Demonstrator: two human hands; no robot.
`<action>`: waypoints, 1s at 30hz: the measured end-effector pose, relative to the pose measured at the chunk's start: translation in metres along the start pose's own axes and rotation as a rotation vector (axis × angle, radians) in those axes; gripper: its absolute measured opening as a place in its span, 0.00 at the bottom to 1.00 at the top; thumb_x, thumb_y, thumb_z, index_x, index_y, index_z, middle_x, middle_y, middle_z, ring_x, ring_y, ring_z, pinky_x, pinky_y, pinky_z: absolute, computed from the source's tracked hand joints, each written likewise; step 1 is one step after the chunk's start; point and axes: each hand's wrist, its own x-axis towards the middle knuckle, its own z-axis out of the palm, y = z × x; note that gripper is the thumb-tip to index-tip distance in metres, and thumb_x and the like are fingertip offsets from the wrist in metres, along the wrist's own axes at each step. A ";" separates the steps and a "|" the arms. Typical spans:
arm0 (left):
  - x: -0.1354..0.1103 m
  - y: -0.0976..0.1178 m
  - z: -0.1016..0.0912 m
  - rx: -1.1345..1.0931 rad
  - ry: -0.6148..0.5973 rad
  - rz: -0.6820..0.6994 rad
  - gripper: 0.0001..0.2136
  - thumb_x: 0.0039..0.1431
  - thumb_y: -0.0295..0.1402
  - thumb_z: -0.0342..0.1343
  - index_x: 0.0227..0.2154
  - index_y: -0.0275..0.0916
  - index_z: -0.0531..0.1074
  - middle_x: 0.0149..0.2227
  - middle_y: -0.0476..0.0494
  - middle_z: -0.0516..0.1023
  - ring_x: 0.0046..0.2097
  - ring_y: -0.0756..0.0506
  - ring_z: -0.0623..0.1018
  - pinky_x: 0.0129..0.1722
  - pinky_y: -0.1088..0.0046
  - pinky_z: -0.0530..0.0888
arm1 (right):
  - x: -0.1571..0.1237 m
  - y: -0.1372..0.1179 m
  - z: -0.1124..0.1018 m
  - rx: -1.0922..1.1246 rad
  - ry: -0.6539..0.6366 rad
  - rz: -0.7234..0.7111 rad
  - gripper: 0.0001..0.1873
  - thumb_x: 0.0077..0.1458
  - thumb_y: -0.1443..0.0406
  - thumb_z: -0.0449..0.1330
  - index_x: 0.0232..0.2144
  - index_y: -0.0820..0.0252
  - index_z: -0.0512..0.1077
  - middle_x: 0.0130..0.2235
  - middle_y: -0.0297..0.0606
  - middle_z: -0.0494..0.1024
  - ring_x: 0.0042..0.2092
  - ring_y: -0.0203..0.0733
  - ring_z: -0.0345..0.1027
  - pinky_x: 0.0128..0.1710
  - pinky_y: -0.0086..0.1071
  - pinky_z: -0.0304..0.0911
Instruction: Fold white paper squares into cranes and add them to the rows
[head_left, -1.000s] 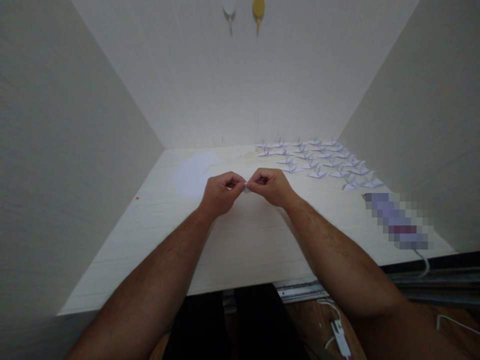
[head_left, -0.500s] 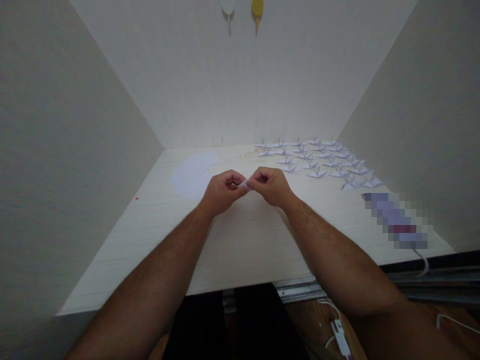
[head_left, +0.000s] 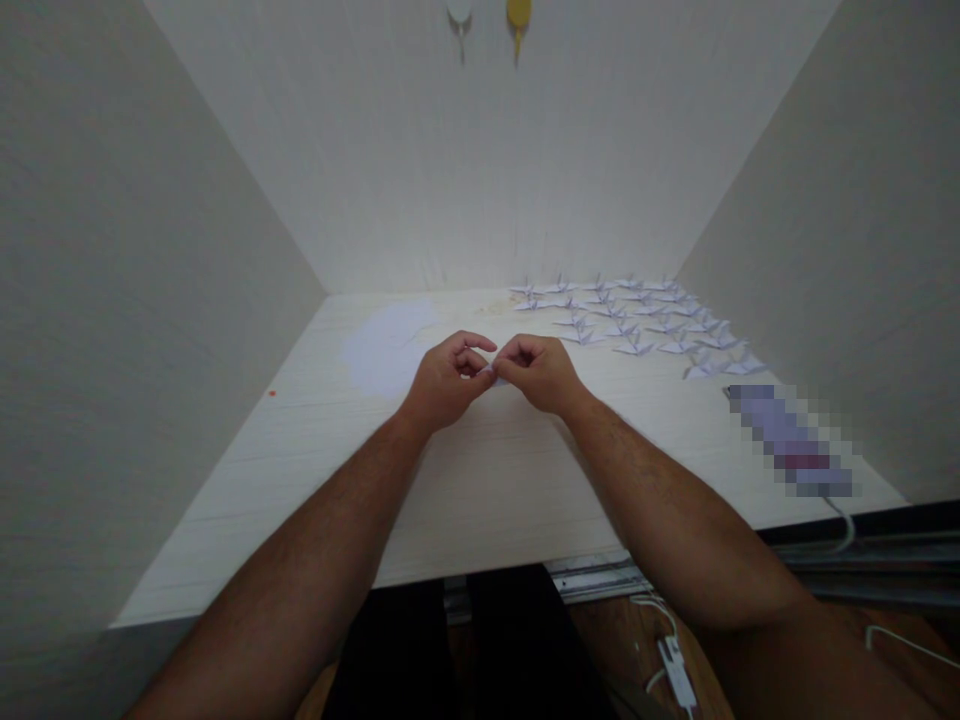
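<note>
My left hand [head_left: 444,382] and my right hand [head_left: 541,373] meet above the middle of the pale wooden table [head_left: 480,470]. Both pinch a small folded piece of white paper [head_left: 489,371] between thumbs and fingertips; most of it is hidden by my fingers. To the left of my hands lies a pale stack of paper sheets [head_left: 386,346]. Several finished white paper cranes [head_left: 637,320] stand in rows at the back right of the table.
Cream walls close the table in on the left, back and right. A blurred-out object [head_left: 791,440] with a cable lies at the right front edge. Two hooks, one white [head_left: 458,14] and one yellow [head_left: 517,16], hang on the back wall. White cables [head_left: 675,670] trail on the floor.
My hands have stayed in place, pinching the paper. The left fingers have shifted slightly, with the index finger now raised over the fold.
</note>
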 end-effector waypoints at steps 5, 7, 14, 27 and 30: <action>0.001 -0.001 0.003 -0.102 0.057 -0.086 0.17 0.45 0.32 0.66 0.39 0.37 0.72 0.24 0.50 0.76 0.23 0.53 0.71 0.24 0.77 0.65 | 0.001 -0.001 0.002 -0.001 0.027 0.009 0.06 0.47 0.64 0.61 0.23 0.62 0.73 0.21 0.31 0.70 0.24 0.31 0.58 0.24 0.27 0.53; 0.001 -0.002 0.002 -0.122 0.108 -0.123 0.17 0.43 0.31 0.66 0.38 0.37 0.73 0.23 0.52 0.74 0.23 0.53 0.70 0.24 0.77 0.64 | 0.002 0.000 0.000 0.013 -0.001 0.023 0.08 0.47 0.61 0.61 0.25 0.62 0.74 0.22 0.32 0.72 0.25 0.32 0.59 0.25 0.27 0.54; 0.002 -0.002 0.002 -0.219 0.215 -0.170 0.14 0.40 0.30 0.66 0.34 0.37 0.77 0.22 0.54 0.70 0.24 0.54 0.68 0.26 0.76 0.66 | 0.005 0.003 -0.006 -0.013 -0.013 0.070 0.11 0.46 0.60 0.63 0.21 0.63 0.73 0.18 0.30 0.68 0.22 0.30 0.56 0.22 0.27 0.50; 0.005 -0.002 -0.002 -0.169 0.176 -0.232 0.11 0.39 0.27 0.61 0.31 0.37 0.77 0.21 0.52 0.73 0.23 0.52 0.69 0.23 0.76 0.64 | 0.008 0.015 -0.010 -0.032 -0.114 0.126 0.11 0.47 0.60 0.62 0.22 0.63 0.74 0.19 0.33 0.72 0.21 0.30 0.58 0.22 0.27 0.51; 0.003 0.002 -0.002 -0.048 0.109 -0.242 0.07 0.41 0.30 0.62 0.27 0.37 0.76 0.17 0.54 0.69 0.20 0.53 0.65 0.19 0.77 0.59 | 0.008 0.016 -0.012 -0.081 -0.143 0.116 0.12 0.48 0.59 0.62 0.22 0.63 0.74 0.20 0.33 0.72 0.21 0.30 0.57 0.22 0.27 0.51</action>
